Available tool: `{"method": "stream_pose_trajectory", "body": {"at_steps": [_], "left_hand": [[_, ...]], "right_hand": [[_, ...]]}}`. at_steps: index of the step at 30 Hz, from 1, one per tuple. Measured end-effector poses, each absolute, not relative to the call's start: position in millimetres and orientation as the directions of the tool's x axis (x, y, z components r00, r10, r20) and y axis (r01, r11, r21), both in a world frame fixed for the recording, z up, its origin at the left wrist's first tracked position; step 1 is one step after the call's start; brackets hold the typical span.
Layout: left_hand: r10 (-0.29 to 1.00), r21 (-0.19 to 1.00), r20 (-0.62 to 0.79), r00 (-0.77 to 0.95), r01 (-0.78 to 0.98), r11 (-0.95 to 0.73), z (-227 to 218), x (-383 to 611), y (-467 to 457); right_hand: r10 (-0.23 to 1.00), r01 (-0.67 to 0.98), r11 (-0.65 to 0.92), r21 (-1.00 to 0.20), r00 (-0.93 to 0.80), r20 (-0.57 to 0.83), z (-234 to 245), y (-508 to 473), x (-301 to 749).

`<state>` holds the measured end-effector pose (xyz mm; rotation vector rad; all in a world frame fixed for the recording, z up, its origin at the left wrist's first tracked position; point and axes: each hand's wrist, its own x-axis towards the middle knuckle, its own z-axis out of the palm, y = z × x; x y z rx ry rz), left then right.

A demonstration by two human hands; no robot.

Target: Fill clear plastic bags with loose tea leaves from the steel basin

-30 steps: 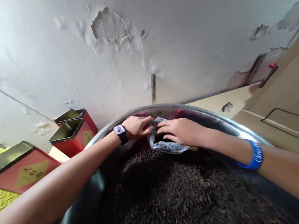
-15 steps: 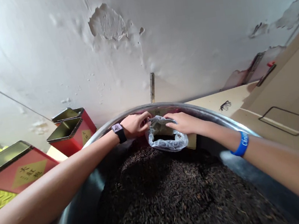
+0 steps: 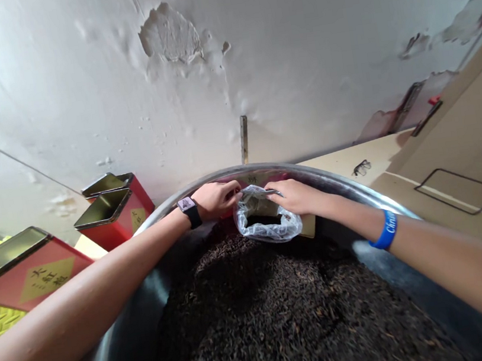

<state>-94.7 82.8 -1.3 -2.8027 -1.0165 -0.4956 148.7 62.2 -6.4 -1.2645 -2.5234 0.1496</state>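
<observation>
Head view, moved: right hand drawn back from inside the bag mouth to its right rim; mouth now uncovered and wider.
Clear crinkled plastic bag: seen at the far side of the basin, mouth open upward, dark inside.
Right-hand state: bag's right rim pinched narrowly between thumb and fingers.
Left hand state: fingers curled narrowly at the bag's left rim; whether plastic is gripped cannot be told.
Round shiny metal basin: filled low with loose dark-brown shredded leaves.
Wrists: black-strapped square watch worn left, blue lettered wristband right.
Red rectangular metal tins: three, lidless, left of basin.
Dark-framed eyeglasses: laid right of basin.
</observation>
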Motion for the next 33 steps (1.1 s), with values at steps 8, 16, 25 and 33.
{"method": "stream_pose_trajectory", "body": {"at_steps": [8,16,25,33], "left_hand": [[0.552,-0.008,0.36,0.752,0.595,-0.804,-2.6,-93.2,83.3],[0.542,0.026,0.384,0.748,0.578,-0.816,-5.8,-93.9,84.3],[0.539,0.048,0.37,0.757,0.564,-0.824,-0.9,-96.2,84.4],[0.621,0.24,0.241,0.746,0.575,-0.782,4.1,-95.0,77.4]], "right_hand": [[0.803,0.771,0.594,-0.231,-0.551,0.226,-6.4,62.7,148.3],[0.805,0.773,0.591,-0.23,-0.547,0.229,-7.5,61.3,147.6],[0.809,0.779,0.587,-0.221,-0.548,0.214,-3.3,57.0,145.5],[0.805,0.777,0.591,-0.219,-0.551,0.219,-6.1,59.1,145.9]]}}
